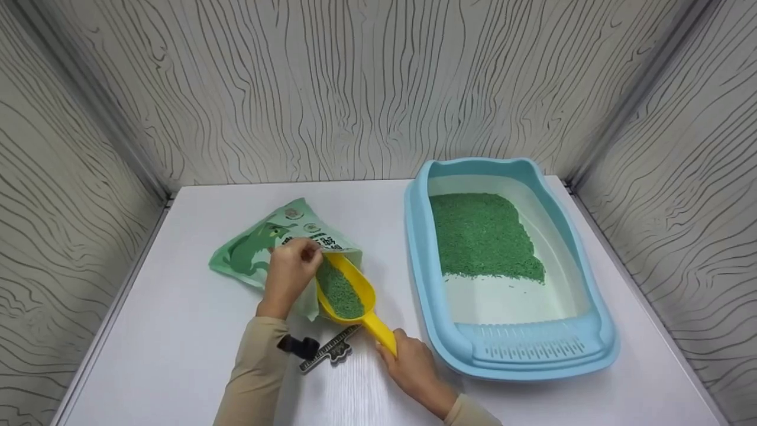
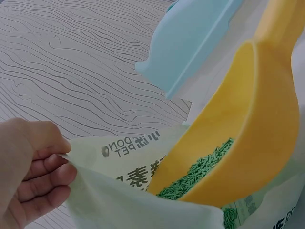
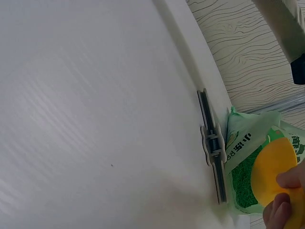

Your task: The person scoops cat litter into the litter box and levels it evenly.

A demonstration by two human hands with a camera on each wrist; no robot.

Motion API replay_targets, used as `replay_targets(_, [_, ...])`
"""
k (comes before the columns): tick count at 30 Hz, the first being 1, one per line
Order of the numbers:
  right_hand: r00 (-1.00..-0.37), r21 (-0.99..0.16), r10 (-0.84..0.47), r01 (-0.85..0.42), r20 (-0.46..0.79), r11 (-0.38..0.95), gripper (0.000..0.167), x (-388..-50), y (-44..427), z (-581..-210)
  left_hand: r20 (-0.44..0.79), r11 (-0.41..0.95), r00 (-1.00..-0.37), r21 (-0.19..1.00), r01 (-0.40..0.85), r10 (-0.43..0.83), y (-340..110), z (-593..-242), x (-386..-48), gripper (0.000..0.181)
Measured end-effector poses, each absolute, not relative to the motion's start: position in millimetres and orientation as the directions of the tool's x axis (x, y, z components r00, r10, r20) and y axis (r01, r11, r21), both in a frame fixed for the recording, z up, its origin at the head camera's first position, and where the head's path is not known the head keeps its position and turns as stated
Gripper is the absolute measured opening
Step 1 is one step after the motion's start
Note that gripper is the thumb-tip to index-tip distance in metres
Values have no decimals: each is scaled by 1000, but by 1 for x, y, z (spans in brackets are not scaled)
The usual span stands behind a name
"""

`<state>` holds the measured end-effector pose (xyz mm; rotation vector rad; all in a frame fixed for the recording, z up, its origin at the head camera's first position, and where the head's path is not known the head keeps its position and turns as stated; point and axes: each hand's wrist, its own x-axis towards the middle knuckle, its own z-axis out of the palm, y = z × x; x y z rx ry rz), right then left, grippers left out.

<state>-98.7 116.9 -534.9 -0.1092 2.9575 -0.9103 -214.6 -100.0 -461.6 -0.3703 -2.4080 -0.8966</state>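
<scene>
A light-green bag of cat litter point(image 1: 254, 242) lies on the table, its mouth facing front right. My left hand point(image 1: 293, 266) pinches the upper edge of that mouth between thumb and fingers, also plain in the left wrist view. In my right hand point(image 1: 414, 364) is the handle of a yellow scoop point(image 1: 365, 296). The scoop's front end sits inside the bag's mouth, its tip hidden by the bag. Green litter pellets point(image 2: 200, 171) lie in the scoop, and more pellets point(image 3: 244, 186) show inside the bag in the right wrist view.
Right of the bag stands a light-blue litter box point(image 1: 420, 266) with green litter point(image 1: 482, 236) spread over its far left part. A dark sealing clip point(image 1: 331, 350) lies in front of the bag, beside the left wrist's black strap. Patterned walls point(image 1: 355, 89) enclose the white table point(image 1: 165, 355).
</scene>
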Motion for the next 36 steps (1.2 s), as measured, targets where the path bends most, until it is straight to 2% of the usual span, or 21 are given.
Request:
replay_targets(6, [-994,-574,-105,-85,-2,814,22,-92,123,-528,577,744,-813,511,431,75,-100,-463,-214,4])
replay_targets(27, [-988,-557,-131,-62,-84,828,26,-81,148,-501,581,741,-810,510,437,78,-101,-463,-214,4])
replay_targets(36, [-986,-534,-164,-160,41,830,25,-74,163,-491,582,745,-809,501,441,88,-101,-464,-215,5])
